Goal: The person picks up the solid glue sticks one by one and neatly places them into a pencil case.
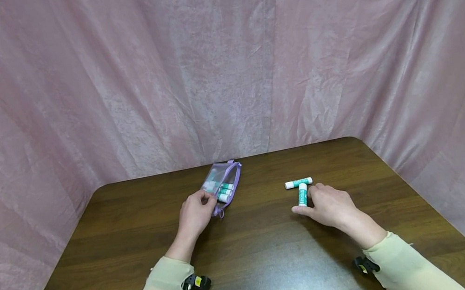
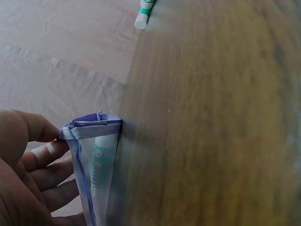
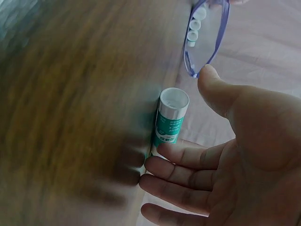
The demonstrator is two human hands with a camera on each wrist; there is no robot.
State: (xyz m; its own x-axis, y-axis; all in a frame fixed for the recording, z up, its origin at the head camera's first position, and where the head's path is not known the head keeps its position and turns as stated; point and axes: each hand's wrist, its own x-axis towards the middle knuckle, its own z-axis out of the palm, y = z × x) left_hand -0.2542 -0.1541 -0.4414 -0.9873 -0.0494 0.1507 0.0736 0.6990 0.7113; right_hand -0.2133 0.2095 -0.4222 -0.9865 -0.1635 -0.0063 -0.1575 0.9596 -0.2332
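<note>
My left hand [image 1: 197,211] pinches the near left edge of a clear mesh zip pouch [image 1: 219,169] with purple trim, its mouth open toward the right. Several white-and-green glue sticks lie inside; one glue stick [image 2: 101,162] shows through the mesh in the left wrist view. On the table at the right lies a loose glue stick [image 1: 302,195], between the thumb and fingers of my right hand [image 1: 332,205]. In the right wrist view the fingertips [image 3: 167,149] are at this stick [image 3: 170,125], while the thumb stands apart from it. Just beyond lies another glue stick [image 1: 293,184], crosswise.
Everything lies on a brown wooden table [image 1: 266,235] with rounded far corners. A pink curtain [image 1: 217,71] hangs behind and along both sides. Each sleeve carries a small black wrist camera, such as the left camera [image 1: 204,285].
</note>
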